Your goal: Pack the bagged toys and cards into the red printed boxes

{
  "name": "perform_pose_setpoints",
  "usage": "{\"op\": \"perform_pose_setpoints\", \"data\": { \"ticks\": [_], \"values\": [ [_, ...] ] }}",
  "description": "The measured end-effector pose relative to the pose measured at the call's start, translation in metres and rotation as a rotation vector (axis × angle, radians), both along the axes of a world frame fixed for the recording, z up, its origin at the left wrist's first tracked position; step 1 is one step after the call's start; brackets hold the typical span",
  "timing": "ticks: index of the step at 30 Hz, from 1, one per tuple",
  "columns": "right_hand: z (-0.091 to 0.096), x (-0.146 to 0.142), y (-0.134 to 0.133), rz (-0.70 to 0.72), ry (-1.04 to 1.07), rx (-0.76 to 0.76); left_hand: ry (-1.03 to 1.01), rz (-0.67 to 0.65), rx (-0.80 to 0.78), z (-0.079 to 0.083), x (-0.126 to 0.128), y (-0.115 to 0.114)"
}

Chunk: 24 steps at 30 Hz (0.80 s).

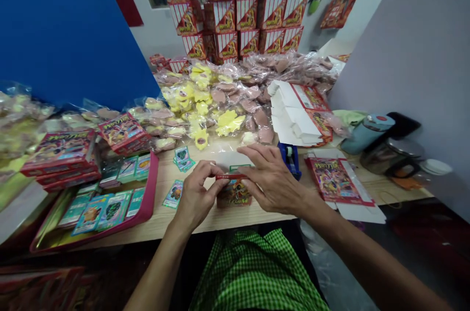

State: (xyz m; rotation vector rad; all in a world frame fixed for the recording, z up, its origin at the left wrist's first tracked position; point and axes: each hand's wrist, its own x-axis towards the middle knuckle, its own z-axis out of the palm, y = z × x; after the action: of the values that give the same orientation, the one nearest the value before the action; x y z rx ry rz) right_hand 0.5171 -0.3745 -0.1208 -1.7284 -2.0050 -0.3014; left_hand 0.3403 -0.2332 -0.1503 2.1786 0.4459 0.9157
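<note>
A small red printed cardboard box [235, 196] stands at the table's front edge between my hands, its white flap raised behind. My left hand [200, 188] pinches the box's left top edge between thumb and fingers. My right hand [270, 179] grips the right side, thumb at the front rim and fingers reaching over the top. A green-edged card [239, 167] shows at the box's opening, partly hidden by my right fingers. To the left of my left hand lie loose trading cards [183, 158] and another small group of cards [173, 194].
On the left, a pink-rimmed tray [152, 188] holds card stacks, with closed red boxes [64, 152] beside it. Bagged yellow and pink pieces [227, 122] heap along the back. Flattened boxes [334, 179], a blue tape dispenser [292, 159] and a blue cup [367, 132] are on the right.
</note>
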Motion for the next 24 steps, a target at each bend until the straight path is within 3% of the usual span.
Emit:
{"op": "perform_pose_setpoints", "data": {
  "ticks": [3,6,9,12,15,17,21,24],
  "values": [
    [-0.014,-0.002,-0.011,-0.015,0.1,0.078,-0.071,0.065,0.018,-0.014,-0.006,-0.003],
    [-0.034,-0.005,-0.018,-0.007,0.285,0.252,-0.288,0.179,-0.126,-0.033,-0.007,-0.015],
    [-0.051,-0.011,-0.016,0.053,0.342,0.275,-0.455,0.297,-0.263,-0.051,-0.006,-0.028],
    [-0.057,-0.013,-0.01,0.076,0.306,0.254,-0.439,0.346,-0.129,-0.06,-0.009,-0.034],
    [-0.054,-0.01,-0.007,0.096,0.258,0.22,-0.382,0.286,0.105,-0.059,-0.016,-0.032],
    [-0.052,-0.009,-0.009,0.104,0.267,0.197,-0.345,0.227,0.176,-0.056,-0.019,-0.029],
    [-0.053,-0.009,-0.014,0.044,0.385,0.251,-0.382,0.134,-0.017,-0.051,-0.022,-0.028],
    [-0.05,-0.009,-0.015,0.093,0.357,0.241,-0.365,0.051,-0.092,-0.047,-0.025,-0.026]
  ]
}}
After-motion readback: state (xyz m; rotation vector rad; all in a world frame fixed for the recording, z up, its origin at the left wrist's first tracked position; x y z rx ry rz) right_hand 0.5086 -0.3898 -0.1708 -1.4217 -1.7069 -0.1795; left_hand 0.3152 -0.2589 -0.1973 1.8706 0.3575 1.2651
